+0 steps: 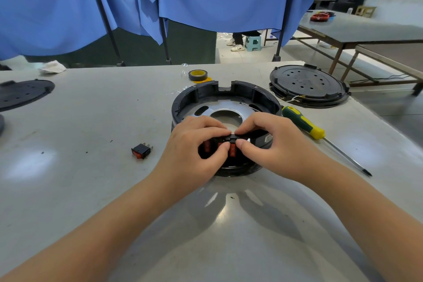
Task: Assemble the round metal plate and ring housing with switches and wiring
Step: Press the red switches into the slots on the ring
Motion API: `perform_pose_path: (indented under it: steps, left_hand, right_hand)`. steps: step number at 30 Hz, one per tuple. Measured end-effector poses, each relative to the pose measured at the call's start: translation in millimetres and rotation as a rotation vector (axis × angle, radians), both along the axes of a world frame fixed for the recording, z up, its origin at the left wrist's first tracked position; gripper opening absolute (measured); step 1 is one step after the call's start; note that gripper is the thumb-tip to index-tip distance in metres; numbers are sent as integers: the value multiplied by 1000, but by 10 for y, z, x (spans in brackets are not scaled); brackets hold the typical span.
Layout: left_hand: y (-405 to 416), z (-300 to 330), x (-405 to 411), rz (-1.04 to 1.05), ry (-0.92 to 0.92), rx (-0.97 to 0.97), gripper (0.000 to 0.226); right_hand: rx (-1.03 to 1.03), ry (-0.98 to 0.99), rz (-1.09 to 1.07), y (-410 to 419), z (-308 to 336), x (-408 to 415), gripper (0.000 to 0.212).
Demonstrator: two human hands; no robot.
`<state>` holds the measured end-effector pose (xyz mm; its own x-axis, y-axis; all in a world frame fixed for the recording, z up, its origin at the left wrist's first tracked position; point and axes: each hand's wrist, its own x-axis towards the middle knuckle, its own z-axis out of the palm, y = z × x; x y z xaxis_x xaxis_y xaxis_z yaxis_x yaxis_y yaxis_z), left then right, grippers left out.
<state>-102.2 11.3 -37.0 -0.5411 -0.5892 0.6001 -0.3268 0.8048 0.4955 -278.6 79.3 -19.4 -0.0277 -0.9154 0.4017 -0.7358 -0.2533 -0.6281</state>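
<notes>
A black ring housing (pixel 249 92) stands mid-table with a round metal plate (pixel 238 110) lying inside it. At the ring's near wall, my left hand (pixel 194 146) and my right hand (pixel 272 144) meet. Both pinch a red rocker switch (pixel 232 150) set in the wall, thumbs on its face and fingers curled over the rim. A second red switch (pixel 207 146) shows in the wall behind my left fingers. A loose red rocker switch (pixel 142 150) lies on the table to the left.
A green and yellow screwdriver (pixel 306 125) lies right of the ring. A black round cover with thin wires (pixel 309 84) sits at back right, another black plate (pixel 23 94) at far left. A tape roll (pixel 198 75) stands behind the ring. Blue curtains hang beyond the table.
</notes>
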Motion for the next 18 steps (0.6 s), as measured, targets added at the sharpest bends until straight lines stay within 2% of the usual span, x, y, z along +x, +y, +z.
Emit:
perform_pose_path:
  steps: [6, 11, 18]
  left_hand:
    - [-11, 17, -13, 46, 16, 97, 18]
    - [3, 29, -19, 52, -6, 83, 18]
    - [34, -9, 10, 0, -94, 25, 34]
  right_hand:
    - [-13, 9, -12, -2, 0, 10, 8]
    - [3, 25, 5, 0, 17, 1, 10]
    - [49, 136, 54, 20, 17, -10, 25]
